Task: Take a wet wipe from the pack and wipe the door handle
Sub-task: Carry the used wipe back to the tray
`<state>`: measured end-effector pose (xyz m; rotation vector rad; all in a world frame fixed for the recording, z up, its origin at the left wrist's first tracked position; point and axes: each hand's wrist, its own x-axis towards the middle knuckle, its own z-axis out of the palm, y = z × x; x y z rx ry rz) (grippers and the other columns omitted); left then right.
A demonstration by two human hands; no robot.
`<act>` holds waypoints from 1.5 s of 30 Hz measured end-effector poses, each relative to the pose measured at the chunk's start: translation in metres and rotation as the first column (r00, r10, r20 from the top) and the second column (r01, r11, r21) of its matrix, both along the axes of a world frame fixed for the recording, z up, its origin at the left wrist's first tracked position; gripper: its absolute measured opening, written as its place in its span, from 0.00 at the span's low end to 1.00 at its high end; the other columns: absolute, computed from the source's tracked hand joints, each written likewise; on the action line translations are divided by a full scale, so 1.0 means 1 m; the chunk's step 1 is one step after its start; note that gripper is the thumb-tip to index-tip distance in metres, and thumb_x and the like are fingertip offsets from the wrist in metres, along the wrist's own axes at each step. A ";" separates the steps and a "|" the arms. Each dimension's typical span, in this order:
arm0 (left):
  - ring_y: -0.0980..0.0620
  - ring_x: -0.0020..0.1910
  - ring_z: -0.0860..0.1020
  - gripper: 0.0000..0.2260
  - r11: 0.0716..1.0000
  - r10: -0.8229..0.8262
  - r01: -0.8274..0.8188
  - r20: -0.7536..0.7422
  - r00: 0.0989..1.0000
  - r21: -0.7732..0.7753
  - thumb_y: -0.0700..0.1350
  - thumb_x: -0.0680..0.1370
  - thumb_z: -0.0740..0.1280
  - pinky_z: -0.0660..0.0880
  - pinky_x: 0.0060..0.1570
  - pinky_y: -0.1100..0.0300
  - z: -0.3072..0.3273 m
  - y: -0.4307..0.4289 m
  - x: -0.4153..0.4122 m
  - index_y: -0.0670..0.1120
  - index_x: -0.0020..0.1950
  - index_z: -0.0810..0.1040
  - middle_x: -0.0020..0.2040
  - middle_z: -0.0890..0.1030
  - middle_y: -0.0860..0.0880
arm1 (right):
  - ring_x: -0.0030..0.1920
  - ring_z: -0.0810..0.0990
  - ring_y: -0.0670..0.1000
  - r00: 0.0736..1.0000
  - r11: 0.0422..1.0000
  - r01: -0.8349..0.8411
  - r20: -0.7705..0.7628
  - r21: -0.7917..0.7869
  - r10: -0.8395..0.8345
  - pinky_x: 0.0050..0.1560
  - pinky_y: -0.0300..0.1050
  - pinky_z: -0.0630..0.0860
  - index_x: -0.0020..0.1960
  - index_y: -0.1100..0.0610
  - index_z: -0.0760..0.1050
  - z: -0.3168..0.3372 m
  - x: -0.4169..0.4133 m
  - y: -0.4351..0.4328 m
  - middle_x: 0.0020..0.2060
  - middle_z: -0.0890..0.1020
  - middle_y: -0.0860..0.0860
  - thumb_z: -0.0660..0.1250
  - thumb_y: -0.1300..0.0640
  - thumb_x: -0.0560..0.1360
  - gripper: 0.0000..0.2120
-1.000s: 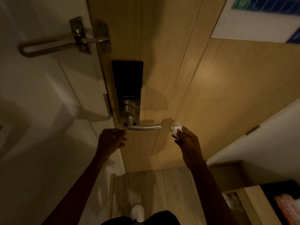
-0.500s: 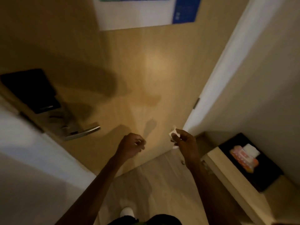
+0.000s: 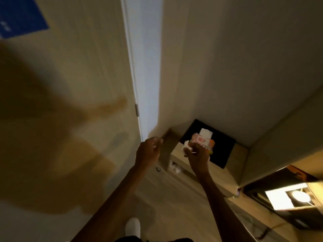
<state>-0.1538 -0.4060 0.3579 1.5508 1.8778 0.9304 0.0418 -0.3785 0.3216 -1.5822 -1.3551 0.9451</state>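
My right hand (image 3: pixel 196 153) is closed around a small crumpled white wet wipe (image 3: pixel 186 145), held in front of the pink and orange wipe pack (image 3: pixel 203 139). The pack lies on a black mat (image 3: pixel 222 151) on a low wooden bench, with a white sheet sticking up from its top. My left hand (image 3: pixel 148 151) is loosely curled to the left of the right hand, and I see nothing in it. The wooden door (image 3: pixel 73 102) fills the left side. Its handle is out of view.
A low wooden bench (image 3: pixel 181 154) stands in the corner by the wall. A white door frame (image 3: pixel 145 67) runs up the middle. A dark open unit with a lit lamp (image 3: pixel 297 198) is at the lower right. My white shoe (image 3: pixel 133 226) is on the wood floor.
The view has swung right, away from the door handle and lock, toward the bench with the wipe pack. Both hands moved with it; the right one still holds the crumpled wipe.
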 end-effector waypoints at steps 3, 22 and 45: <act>0.50 0.59 0.79 0.15 0.991 -0.134 0.133 -0.043 0.990 -0.023 0.50 0.81 0.60 0.72 0.54 0.63 -0.008 0.036 0.028 0.47 0.63 0.77 0.60 0.82 0.48 | 0.37 0.83 0.44 0.993 0.996 0.090 0.073 -0.006 -0.089 0.34 0.28 0.76 0.57 0.59 0.79 -0.006 0.034 0.016 0.45 0.84 0.53 0.70 0.58 0.76 0.11; 0.43 0.79 0.46 0.39 0.792 -0.603 0.493 -0.336 0.723 -0.361 0.69 0.73 0.36 0.46 0.76 0.48 -0.096 0.231 0.124 0.48 0.78 0.52 0.79 0.51 0.44 | 0.35 0.81 0.52 0.826 0.880 0.473 0.369 -0.043 -0.426 0.31 0.50 0.79 0.49 0.57 0.80 -0.073 0.164 0.140 0.38 0.84 0.55 0.70 0.62 0.74 0.04; 0.42 0.78 0.51 0.29 0.714 -0.653 0.447 -0.282 0.703 -0.539 0.60 0.81 0.50 0.51 0.75 0.48 -0.130 0.336 0.189 0.45 0.78 0.54 0.78 0.55 0.42 | 0.62 0.77 0.57 0.910 0.824 0.341 0.380 -0.452 -0.167 0.45 0.27 0.62 0.66 0.62 0.74 -0.114 0.245 0.258 0.63 0.79 0.59 0.60 0.58 0.81 0.16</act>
